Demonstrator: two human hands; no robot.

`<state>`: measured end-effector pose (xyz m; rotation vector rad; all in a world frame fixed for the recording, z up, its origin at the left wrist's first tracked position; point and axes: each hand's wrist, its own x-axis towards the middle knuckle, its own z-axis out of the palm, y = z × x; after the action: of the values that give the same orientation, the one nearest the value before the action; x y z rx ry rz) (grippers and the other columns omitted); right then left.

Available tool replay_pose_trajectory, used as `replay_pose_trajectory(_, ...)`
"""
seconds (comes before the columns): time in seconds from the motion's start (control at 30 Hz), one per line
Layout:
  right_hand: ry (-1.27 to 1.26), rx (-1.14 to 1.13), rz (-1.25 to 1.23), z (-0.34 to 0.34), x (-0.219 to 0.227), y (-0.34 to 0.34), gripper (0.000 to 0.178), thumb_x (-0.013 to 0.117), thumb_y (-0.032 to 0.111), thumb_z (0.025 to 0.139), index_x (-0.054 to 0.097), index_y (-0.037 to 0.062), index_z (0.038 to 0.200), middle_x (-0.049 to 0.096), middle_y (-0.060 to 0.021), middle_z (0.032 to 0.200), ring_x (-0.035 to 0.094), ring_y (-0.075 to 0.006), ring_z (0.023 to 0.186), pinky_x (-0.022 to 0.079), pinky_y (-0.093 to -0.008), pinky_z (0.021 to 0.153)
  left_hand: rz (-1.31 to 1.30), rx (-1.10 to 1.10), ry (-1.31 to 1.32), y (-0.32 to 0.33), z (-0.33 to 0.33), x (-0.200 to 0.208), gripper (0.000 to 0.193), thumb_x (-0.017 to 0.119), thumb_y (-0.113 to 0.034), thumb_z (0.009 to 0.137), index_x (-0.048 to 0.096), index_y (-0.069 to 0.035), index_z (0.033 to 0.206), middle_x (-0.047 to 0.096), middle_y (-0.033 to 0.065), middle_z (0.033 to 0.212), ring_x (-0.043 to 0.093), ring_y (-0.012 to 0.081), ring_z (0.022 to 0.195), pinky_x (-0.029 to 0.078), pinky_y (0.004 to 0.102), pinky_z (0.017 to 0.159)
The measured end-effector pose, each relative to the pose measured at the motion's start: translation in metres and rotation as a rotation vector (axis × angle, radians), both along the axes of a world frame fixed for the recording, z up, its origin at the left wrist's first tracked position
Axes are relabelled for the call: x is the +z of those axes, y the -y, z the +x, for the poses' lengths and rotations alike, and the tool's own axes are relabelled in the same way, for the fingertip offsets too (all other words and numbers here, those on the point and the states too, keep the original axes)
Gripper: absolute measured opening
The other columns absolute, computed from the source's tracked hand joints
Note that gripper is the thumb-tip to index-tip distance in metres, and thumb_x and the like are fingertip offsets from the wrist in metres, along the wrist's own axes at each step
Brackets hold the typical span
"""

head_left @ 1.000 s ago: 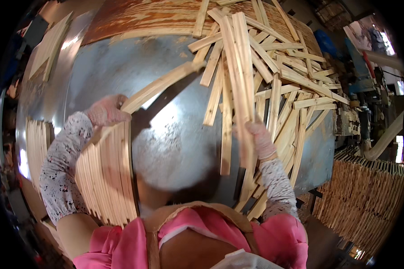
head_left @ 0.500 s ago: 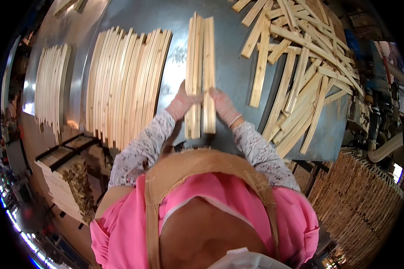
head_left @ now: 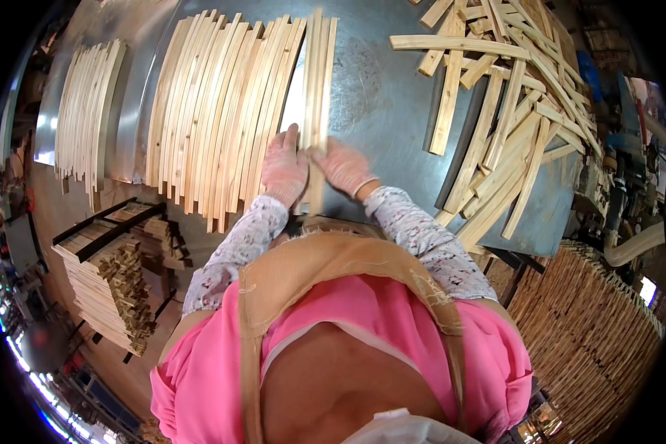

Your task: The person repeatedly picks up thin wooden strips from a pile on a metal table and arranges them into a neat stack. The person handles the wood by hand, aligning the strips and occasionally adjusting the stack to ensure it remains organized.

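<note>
A few pale wooden strips point(head_left: 318, 81), side by side and slightly blurred, stand lengthwise in front of me on the metal table. My right hand point(head_left: 342, 166), in a thin pinkish glove, grips their near part from the right side. My left hand point(head_left: 285, 164), gloved alike, is on their left with its fingers stretched out, pointing away from me. Its fingers touch the right edge of a wide row of aligned strips point(head_left: 214, 111). A narrow wedge of table shows between that row and the few strips. The undersides of both hands are hidden.
The grey metal table point(head_left: 377, 96) carries a smaller strip bundle point(head_left: 89, 111) at far left and a jumbled strip heap point(head_left: 510, 126) at right. Below the left edge stands a stack of strips point(head_left: 100, 288) with a black frame; a taller stack point(head_left: 584, 340) is at lower right.
The few strips have moved left towards the wide row and closed up together. My left hand has gone from gripping them to lying by the row. The view has shifted slightly.
</note>
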<state>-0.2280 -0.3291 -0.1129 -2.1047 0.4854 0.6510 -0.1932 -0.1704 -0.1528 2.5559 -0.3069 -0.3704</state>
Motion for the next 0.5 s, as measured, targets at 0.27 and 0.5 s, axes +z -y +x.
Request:
replay_pose_trajectory(0.27, 0.539, 0.051, -0.497, 0.003, -0.050, 0.063, 0.054, 0.066, 0.043, 0.098, 0.067, 0.0044, 0.137, 0.073, -0.0249, 0.121, 0.068, -0.0455, 0.116, 0.053, -0.0534, 0.104, 0.147, -0.346, 0.269, -0.025, 0.024, 0.009, 0.049, 0.069, -0.026, 0.094, 0.065, -0.007, 0.139, 0.064, 0.0149, 0.139, 0.056, 0.0347, 0.137, 0.034, 0.0499, 0.125)
replay_pose_trajectory(0.5, 0.131, -0.599, -0.904, -0.066, -0.083, 0.244, 0.077, 0.080, 0.036, 0.090, 0.049, 0.0092, 0.154, 0.065, -0.0244, 0.125, 0.066, -0.0447, 0.113, 0.054, -0.0547, 0.097, -0.104, -0.453, 0.168, 0.184, 0.079, 0.024, 0.072, 0.074, -0.043, 0.095, 0.055, -0.005, 0.153, 0.048, 0.0250, 0.161, 0.045, 0.0435, 0.149, 0.035, 0.0531, 0.124)
